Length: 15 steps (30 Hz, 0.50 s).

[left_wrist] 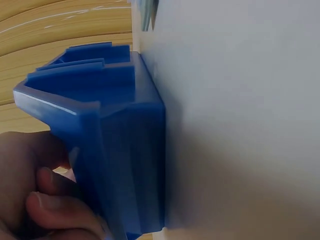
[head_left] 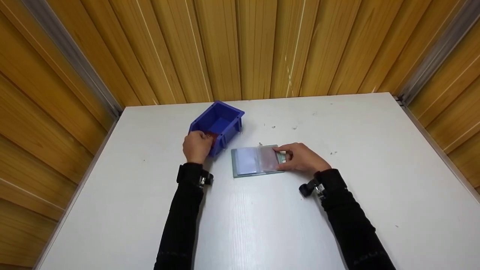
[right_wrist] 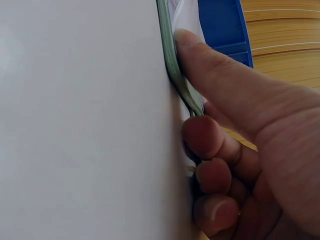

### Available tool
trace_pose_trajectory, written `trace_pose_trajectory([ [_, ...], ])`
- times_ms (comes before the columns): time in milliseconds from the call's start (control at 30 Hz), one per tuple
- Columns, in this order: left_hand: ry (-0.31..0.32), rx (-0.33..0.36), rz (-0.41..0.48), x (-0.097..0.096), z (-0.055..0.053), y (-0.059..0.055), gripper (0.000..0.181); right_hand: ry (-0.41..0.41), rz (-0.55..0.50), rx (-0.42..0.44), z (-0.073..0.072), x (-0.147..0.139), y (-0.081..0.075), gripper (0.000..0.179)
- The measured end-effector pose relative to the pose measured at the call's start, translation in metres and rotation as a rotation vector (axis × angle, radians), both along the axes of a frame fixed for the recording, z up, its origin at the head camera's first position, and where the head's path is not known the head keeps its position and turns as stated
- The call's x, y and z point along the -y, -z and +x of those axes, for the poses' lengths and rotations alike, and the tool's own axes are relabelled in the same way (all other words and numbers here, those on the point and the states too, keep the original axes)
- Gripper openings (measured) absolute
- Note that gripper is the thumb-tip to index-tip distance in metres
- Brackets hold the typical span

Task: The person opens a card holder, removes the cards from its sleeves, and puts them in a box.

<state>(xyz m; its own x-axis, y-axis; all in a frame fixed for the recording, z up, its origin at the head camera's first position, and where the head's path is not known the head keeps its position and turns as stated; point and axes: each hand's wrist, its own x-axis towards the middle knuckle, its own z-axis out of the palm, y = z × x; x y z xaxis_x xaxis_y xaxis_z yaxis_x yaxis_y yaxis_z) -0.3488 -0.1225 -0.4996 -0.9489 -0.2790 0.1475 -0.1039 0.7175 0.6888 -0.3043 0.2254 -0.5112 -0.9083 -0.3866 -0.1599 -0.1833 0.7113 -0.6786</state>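
Observation:
A small card holder (head_left: 246, 161) with a green cover and clear sleeves lies open on the table. At its right edge my right hand (head_left: 304, 158) grips it; in the right wrist view the thumb (right_wrist: 220, 70) presses the sleeves and the other fingers curl by the green cover (right_wrist: 170, 55). My left hand (head_left: 197, 146) reaches over the near end of a blue bin (head_left: 233, 129), its fingertips pinching a reddish card (head_left: 212, 137) inside. The left wrist view shows curled fingers (left_wrist: 62, 212) beside the bin wall (left_wrist: 125, 165), which hides the card.
The white table (head_left: 270, 221) carries the bin and the card holder, with a few small dark marks (head_left: 294, 128) towards the back. Wood-patterned panels (head_left: 255, 48) rise behind and at both sides.

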Motion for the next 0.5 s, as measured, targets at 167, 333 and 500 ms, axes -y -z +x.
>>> trace_pose_trajectory([
  [167,0.022,-0.024,0.006,-0.001,0.0,0.001,0.045,-0.005,0.002,-0.011,0.0,0.0,0.0,0.071],
  [333,0.009,-0.061,0.01,-0.002,0.002,-0.002,0.039,-0.01,0.005,-0.011,0.0,-0.001,-0.001,0.072],
  [500,0.11,-0.24,0.098,-0.005,0.003,-0.014,0.025,-0.008,0.019,-0.01,0.0,-0.001,0.0,0.072],
])
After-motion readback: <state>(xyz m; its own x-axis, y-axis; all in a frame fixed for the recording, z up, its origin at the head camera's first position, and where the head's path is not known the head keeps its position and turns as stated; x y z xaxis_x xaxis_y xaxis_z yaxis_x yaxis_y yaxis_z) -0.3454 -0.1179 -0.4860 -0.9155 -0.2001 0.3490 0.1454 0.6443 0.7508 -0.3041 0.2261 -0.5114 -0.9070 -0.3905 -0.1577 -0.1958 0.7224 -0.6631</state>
